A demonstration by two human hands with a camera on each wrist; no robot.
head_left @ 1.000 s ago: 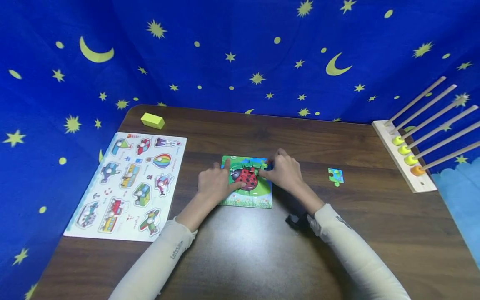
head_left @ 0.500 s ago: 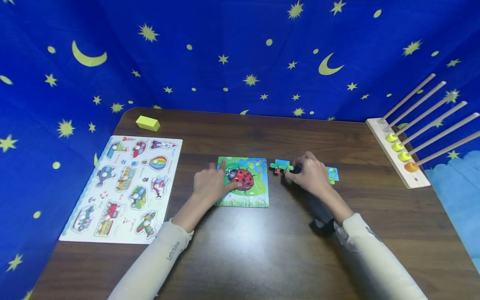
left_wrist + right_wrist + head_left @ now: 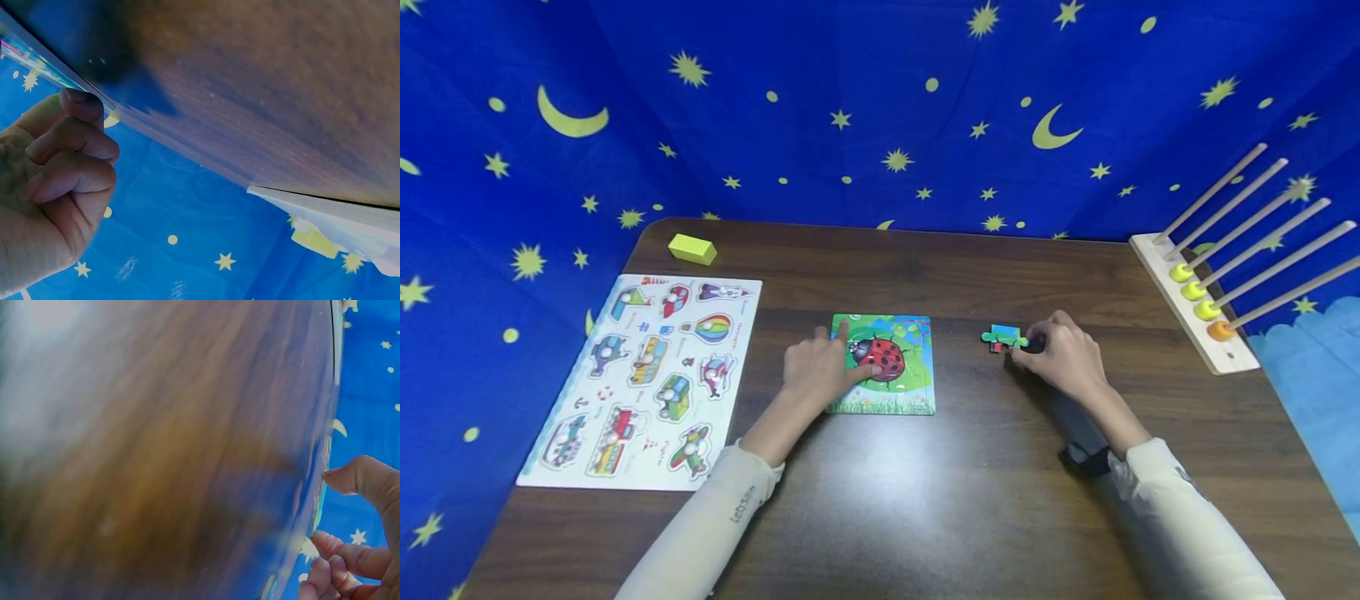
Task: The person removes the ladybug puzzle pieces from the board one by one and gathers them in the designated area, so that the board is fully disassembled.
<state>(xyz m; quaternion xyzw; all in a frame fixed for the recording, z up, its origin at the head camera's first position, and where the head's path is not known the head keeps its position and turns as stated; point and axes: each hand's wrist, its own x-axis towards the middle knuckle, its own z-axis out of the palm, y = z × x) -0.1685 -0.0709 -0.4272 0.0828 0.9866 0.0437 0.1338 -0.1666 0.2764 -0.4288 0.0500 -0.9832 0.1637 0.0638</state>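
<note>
A square ladybug puzzle [image 3: 895, 379] lies at the middle of the brown table [image 3: 880, 500]. My left hand [image 3: 812, 367] holds it by its left edge, thumb on the red ladybug and forefinger at the top left corner. The left wrist view shows that hand [image 3: 56, 175] with curled fingers against the puzzle's thin edge [image 3: 44, 62]. To the right, my right hand [image 3: 1063, 354] pinches a small blue and green puzzle piece [image 3: 1003, 337] low over the table. In the right wrist view the fingers [image 3: 356, 556] pinch the piece's edge [image 3: 320, 494].
A white peg puzzle board [image 3: 647, 379] with vehicle pictures lies at the left. A yellow block [image 3: 692, 248] sits at the back left corner. A wooden rack [image 3: 1195, 304] of slanted rods with yellow and orange beads stands at the right edge. Blue starry cloth surrounds the table.
My right hand took a piece off the ladybug puzzle's top right corner and carried it right; it now covers the loose piece that lay there. The left hand stayed on the puzzle.
</note>
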